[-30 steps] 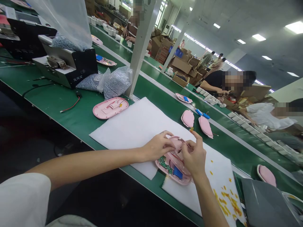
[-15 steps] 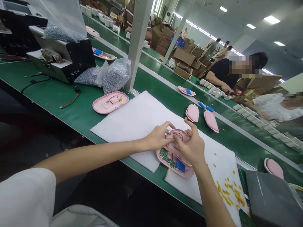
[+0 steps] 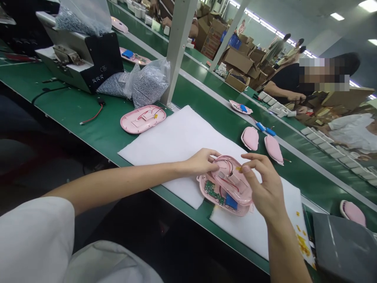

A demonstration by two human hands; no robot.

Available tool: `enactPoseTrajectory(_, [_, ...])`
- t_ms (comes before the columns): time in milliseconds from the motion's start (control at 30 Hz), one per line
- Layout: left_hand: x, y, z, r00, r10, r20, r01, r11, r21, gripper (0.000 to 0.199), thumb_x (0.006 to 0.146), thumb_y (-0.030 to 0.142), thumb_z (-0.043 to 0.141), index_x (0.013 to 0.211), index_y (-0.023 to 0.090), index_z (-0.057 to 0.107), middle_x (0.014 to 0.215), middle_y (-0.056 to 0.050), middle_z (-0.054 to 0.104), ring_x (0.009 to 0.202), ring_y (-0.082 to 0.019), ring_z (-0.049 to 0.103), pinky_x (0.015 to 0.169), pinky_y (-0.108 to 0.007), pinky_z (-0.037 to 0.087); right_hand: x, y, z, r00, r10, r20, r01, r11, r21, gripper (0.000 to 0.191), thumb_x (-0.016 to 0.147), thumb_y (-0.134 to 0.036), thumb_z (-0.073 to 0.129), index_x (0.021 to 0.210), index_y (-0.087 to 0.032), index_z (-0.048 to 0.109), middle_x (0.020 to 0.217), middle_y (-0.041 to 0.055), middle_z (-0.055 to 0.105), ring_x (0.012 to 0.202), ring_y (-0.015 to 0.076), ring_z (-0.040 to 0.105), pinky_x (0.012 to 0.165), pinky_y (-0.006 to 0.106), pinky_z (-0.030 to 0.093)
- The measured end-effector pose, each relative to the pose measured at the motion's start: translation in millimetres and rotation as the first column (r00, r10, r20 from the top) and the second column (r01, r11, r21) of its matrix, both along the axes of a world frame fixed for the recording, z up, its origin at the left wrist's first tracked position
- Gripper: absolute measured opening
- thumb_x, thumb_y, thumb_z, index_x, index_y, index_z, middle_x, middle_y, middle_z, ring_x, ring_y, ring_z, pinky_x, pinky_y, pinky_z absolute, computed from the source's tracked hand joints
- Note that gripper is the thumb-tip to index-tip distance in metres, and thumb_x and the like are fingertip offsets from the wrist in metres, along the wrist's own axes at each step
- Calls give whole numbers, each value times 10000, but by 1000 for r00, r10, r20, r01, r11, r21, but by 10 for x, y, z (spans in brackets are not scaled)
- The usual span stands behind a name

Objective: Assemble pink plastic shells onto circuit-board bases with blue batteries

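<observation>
My left hand [image 3: 203, 162] pinches the upper left edge of a pink shell [image 3: 240, 184] with red and black wires inside. That shell is tilted over a second pink shell [image 3: 204, 192], which holds a green circuit board [image 3: 212, 191] and a blue block [image 3: 231, 202]. At the right end of the upper shell, my right hand [image 3: 259, 177] has thumb and forefinger closed at a small yellow piece [image 3: 238, 168]. Both shells are above the white foam sheet [image 3: 176, 137].
Another wired pink shell [image 3: 143, 119] lies left of the foam. Pink parts [image 3: 250, 138] sit behind it. Yellow pieces [image 3: 303, 244] and a grey box [image 3: 341, 243] are at right. A metal post [image 3: 178, 51] and bags [image 3: 150, 82] stand behind.
My right hand has moved right, from over the middle of the upper shell to its right end, uncovering the wires. The camera view has shifted slightly.
</observation>
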State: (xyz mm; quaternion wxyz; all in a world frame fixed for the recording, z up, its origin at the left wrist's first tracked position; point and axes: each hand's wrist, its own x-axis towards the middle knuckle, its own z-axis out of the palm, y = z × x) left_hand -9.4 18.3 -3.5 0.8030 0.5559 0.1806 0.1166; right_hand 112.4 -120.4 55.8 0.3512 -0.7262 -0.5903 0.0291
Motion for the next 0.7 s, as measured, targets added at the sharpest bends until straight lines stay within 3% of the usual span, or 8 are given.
enactPoseTrajectory(133, [-14,11,-36,996,-16,84,16,1000,2,359,700,-25,547,1035,74,630,663,-19,642,556,-122,642,508,-173,521,-90,-7,-74,980,24,200,-1,994,-113,318,967,-435,459,841,-225,662,1222,92,589,1137,258,556,941,421,450])
enactPoseTrajectory(400, [-29,17,-75,990,-44,131,40,999,36,299,705,-5,544,971,92,642,733,-36,658,635,-148,661,536,-197,528,111,77,-208,970,68,232,-23,981,-194,299,957,-426,474,833,-225,656,1261,77,590,1138,254,559,926,409,451])
enactPoseTrajectory(700, [-28,-8,-97,987,-72,146,75,997,-14,338,707,-35,513,1003,86,622,749,-36,640,655,-149,667,515,-175,519,20,162,-257,911,-44,409,109,984,-137,286,897,-436,536,760,-225,674,1087,61,673,971,247,606,752,364,446])
